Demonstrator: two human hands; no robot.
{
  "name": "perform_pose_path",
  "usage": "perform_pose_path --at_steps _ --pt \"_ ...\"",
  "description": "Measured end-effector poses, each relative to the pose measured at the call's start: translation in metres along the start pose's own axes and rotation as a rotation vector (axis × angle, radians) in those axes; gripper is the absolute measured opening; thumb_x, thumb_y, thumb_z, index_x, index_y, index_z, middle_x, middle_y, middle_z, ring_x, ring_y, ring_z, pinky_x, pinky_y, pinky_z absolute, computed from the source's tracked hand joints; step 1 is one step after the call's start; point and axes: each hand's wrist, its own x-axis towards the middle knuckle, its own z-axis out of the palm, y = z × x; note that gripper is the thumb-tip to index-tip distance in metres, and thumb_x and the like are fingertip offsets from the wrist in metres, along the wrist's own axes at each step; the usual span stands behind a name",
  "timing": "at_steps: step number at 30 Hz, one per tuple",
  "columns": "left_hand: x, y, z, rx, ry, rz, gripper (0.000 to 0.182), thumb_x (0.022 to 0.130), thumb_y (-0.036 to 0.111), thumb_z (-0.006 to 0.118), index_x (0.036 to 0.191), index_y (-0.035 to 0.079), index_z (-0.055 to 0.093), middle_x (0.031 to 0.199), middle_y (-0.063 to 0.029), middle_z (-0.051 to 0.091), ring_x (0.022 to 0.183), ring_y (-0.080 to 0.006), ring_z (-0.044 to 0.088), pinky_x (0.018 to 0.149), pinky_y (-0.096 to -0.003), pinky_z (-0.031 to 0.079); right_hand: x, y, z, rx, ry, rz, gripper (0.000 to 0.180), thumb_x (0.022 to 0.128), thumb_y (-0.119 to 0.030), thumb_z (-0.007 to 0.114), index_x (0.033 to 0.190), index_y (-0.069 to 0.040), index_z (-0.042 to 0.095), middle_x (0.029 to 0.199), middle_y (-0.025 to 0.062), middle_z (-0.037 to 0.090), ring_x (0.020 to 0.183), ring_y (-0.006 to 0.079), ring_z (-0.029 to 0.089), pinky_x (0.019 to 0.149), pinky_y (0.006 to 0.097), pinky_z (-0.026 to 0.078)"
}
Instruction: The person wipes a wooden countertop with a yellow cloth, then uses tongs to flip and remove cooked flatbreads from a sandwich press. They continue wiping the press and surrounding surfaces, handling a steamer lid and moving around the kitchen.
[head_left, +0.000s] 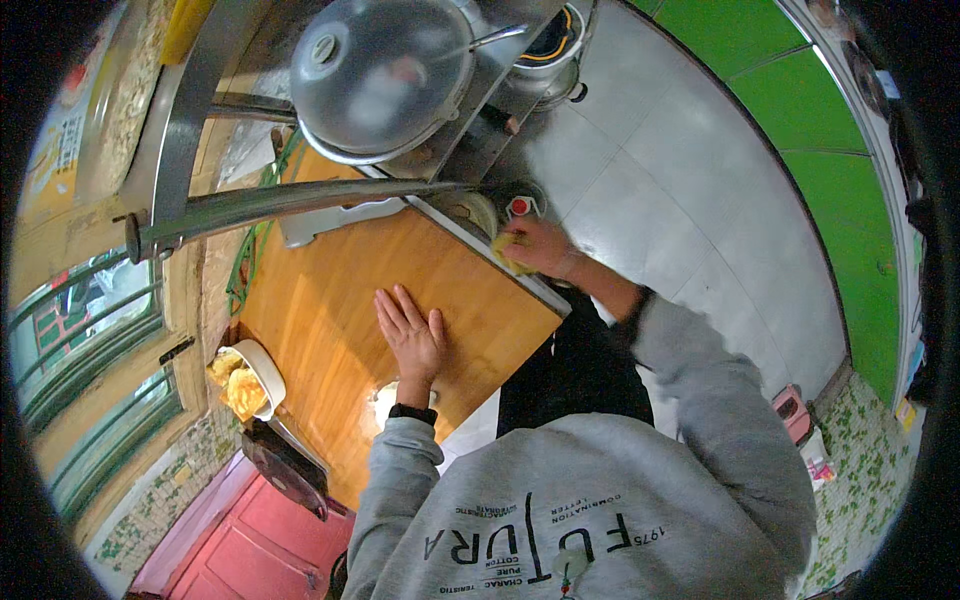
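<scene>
My left hand (411, 337) lies flat on a wooden tabletop (322, 300), fingers spread and pointing away from me, with nothing in it. Beyond the table's metal-trimmed edge, my right hand (544, 247) grips a yellow cloth (512, 253); its arm is a little blurred. The cloth is bunched at the edge trim (551, 292), and the picture does not settle whether it touches. Just past the right hand is a red round thing in a pale holder (519, 206). Round containers sit partly hidden below the edge.
A large pan with a domed lid (382, 75) stands at the top. A metal bar (300, 199) crosses above the table's far part. A white bowl (264, 379) with yellow-orange contents is at the left edge, near a dark round appliance (285, 469). Green cabinets (832, 187) line the right.
</scene>
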Motion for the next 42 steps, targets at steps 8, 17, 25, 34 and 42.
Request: perform_pose_path --at_steps 8,17,25,34,42 --pt "0.001 0.003 -0.001 -0.023 -0.011 -0.021 0.074 0.096 0.039 0.047 0.15 -0.002 0.018 0.155 -0.0297 0.009 0.144 -0.0442 0.01 0.117 -0.0522 0.013 -0.009 -0.007 -0.022 -0.08 -0.086 0.281 0.04 0.08 -0.035 0.072 0.103 -0.004 0.062 0.106 0.0155 0.06 0.1 0.0345 0.059 0.083 0.0402 0.048" --pt "0.002 0.007 -0.008 -0.01 -0.034 -0.02 0.073 0.096 0.037 0.048 0.149 -0.004 0.02 0.155 -0.0304 0.008 0.144 -0.0458 0.01 0.117 -0.0519 0.013 -0.005 -0.044 0.0 -0.193 0.0 -0.124 0.027 0.077 -0.022 0.07 0.098 -0.008 0.061 0.105 0.0123 0.055 0.097 0.0344 0.057 0.082 0.0419 0.049" --pt "0.001 0.005 -0.007 -0.021 -0.057 -0.037 0.075 0.094 0.039 0.05 0.15 0.0 0.019 0.156 -0.029 0.006 0.144 -0.0446 0.009 0.117 -0.0526 0.012 0.052 -0.053 0.022 -0.283 0.263 -0.487 0.019 0.081 -0.018 0.067 0.097 -0.008 0.063 0.11 0.0103 0.058 0.099 0.031 0.057 0.084 0.0422 0.048" --pt "0.003 0.004 -0.005 -0.031 -0.053 -0.022 0.076 0.095 0.04 0.049 0.15 -0.001 0.018 0.156 -0.0301 0.006 0.144 -0.0462 0.008 0.117 -0.0534 0.011 0.011 -0.059 0.002 -0.48 0.086 -0.375 0.018 0.08 -0.018 0.065 0.095 -0.008 0.063 0.108 0.0093 0.058 0.101 0.0302 0.056 0.085 0.0413 0.048" --pt "-0.001 -0.001 0.002 0.033 -0.022 -0.002 0.077 0.095 0.041 0.048 0.151 0.0 0.016 0.156 -0.0288 0.007 0.144 -0.045 0.009 0.116 -0.0535 0.012 0.056 -0.049 0.006 -0.273 0.083 -0.544 0.015 0.082 -0.017 0.059 0.093 -0.008 0.06 0.1 0.0103 0.056 0.095 0.0336 0.054 0.084 0.0434 0.045"
